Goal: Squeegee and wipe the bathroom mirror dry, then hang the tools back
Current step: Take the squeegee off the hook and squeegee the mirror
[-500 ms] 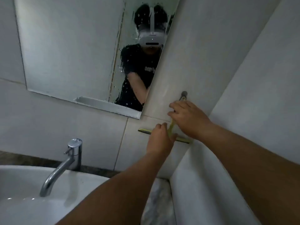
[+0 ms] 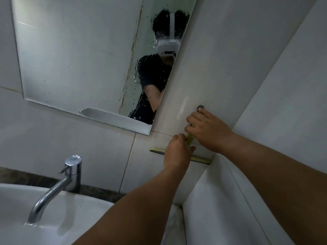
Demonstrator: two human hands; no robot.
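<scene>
- We had both hands on the yellow squeegee point(image 2: 190, 139), which lay flat against the wall tile point(image 2: 99, 156) just right of the mirror point(image 2: 74, 59), below its lower right corner.
- Our right hand point(image 2: 207, 131) covered the upper part of the handle, fingers curled round it, with the fingertips reaching up to the dark wall hook point(image 2: 200, 107); we judged that this hand was there to steer the handle's top end at the hook.
- Our left hand point(image 2: 177, 152) pinched the lower handle just above the blade, its grip narrow and closed on the squeegee; it seemed to be steadying the tool so that the blade sat level.
- The blade ran crosswise behind the left hand, its right end close to the corner where the side wall point(image 2: 265, 121) met the tile.
- Whether the handle's end was already on the hook, we could not tell: the right hand hid it.
- The mirror's right strip carried many droplets, so we judged the drying not yet finished there.
- The chrome tap point(image 2: 70, 172) and the washbasin point(image 2: 74, 218) stood well apart, lower left.
</scene>
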